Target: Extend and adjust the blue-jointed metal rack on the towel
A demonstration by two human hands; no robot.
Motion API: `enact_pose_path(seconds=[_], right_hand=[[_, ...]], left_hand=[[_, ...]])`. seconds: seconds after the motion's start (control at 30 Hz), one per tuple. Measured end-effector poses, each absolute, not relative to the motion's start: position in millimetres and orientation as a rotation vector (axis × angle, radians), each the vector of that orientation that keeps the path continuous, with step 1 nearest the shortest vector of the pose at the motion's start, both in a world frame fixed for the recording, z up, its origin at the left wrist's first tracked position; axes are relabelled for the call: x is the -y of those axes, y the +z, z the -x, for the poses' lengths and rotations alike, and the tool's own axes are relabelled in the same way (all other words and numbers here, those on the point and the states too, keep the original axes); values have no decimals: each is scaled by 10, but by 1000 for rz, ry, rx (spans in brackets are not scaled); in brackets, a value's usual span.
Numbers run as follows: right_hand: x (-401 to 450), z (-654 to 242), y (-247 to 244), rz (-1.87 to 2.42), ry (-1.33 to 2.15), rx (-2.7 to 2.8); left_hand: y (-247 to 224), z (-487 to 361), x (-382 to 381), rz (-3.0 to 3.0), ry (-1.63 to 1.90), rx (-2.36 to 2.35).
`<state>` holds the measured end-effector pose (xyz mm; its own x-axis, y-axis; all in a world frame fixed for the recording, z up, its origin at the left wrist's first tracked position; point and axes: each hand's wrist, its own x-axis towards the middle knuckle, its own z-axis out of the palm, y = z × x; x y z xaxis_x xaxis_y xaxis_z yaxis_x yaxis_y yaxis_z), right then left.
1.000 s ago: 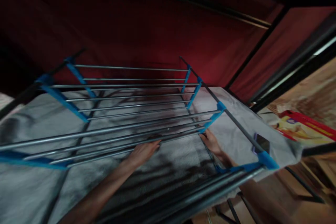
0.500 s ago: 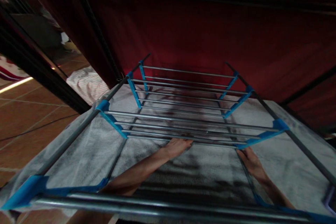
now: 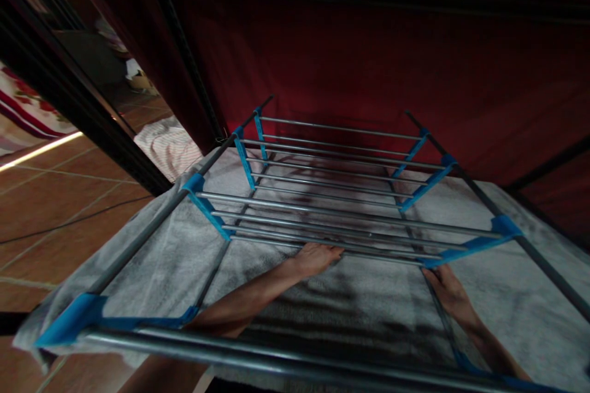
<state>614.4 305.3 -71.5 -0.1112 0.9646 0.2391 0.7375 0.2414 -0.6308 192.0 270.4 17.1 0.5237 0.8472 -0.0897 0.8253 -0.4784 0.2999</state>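
A drying rack of grey metal rods [image 3: 341, 214] with blue plastic brackets [image 3: 208, 212] stands over a grey cloth [image 3: 152, 270] stretched on a lower frame. Both my arms reach in under the rods. My left hand [image 3: 318, 256] lies flat on the cloth, palm down, its fingertips under the nearest rods. My right hand [image 3: 449, 291] rests on the cloth along a dark lower bar, with its fingertips at the tip of a blue bracket [image 3: 465, 248]. Whether it grips the bar is unclear.
A thick rail [image 3: 276, 359] of the rack crosses the front over my forearms. Dark red fabric walls [image 3: 369, 67] with black poles close off the back. Brown floor tiles [image 3: 59, 196] and a striped cloth [image 3: 166, 144] lie to the left.
My view has swung left, from the rack's right end to its middle, then settled. Both hands have stayed on the cloth under the rods, the left one hardly moving.
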Motion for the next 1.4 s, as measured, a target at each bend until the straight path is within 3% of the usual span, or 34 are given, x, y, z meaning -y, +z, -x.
enact_pose_path(seconds=[0.27,0.57,1.4], right_hand=[[-3038,-6111,-680,1560,506,1862],[-2900,-5793,-310,1491,530,1800],[-2892,-5759,-294,1459,627,1756]], left_hand=[[284,-1889,-2669,-2445,92,-1412],[269,-1899,-2727,-2429,-4,-1410],[196,-1876,-2853,-2320,-112,-1412]])
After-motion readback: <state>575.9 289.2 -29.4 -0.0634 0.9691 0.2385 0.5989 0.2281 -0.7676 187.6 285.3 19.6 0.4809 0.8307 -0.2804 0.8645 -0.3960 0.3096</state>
